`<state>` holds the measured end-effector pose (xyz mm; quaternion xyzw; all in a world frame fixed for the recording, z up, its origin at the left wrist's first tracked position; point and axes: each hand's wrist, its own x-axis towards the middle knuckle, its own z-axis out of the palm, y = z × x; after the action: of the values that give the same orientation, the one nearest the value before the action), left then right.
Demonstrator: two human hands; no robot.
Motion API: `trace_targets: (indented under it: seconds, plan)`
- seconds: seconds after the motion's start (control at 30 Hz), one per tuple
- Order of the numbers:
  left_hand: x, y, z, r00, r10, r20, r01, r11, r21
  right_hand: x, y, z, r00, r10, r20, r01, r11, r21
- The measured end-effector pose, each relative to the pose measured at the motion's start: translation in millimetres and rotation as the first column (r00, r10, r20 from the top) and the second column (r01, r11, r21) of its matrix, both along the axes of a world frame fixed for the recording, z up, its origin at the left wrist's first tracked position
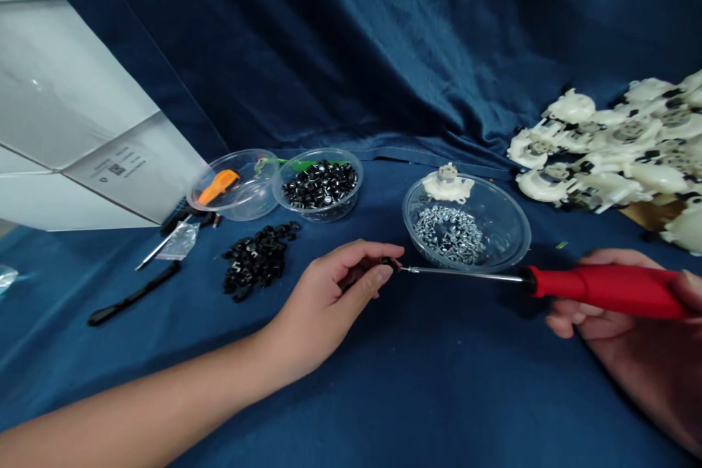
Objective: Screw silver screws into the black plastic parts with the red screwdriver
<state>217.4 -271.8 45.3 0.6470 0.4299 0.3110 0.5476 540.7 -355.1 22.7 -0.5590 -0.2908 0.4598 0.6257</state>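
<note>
Blue cloth under L hand, drape bhnd.

Screws and a red screwdriver suggest an assembly workshop.

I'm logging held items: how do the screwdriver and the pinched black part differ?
The screwdriver is long and red-handled; the black part is small. The right hand grips the screwdriver, leaving most visible; the left hand pinches and partly hides the black part. Both are handheld.
</note>
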Motion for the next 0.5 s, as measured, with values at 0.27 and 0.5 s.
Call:
trace_targets:
  seconds: [0.27,0.5]
  plan:
    - [-1.1,-0.7,0.7,0.993,-0.021,-0.114,0.032,0.995,0.094,-2.7,0.6,1.9,0.998,-0.040,-0.042,0.036,0.996,-0.087]
    - [-0.9,-0.1,-0.4,0.992,-0.041,-0.122,0.057,0.990,0.132,-7.0,0.9,10.6,0.997,0.058,-0.056,-0.063,0.993,-0.095]
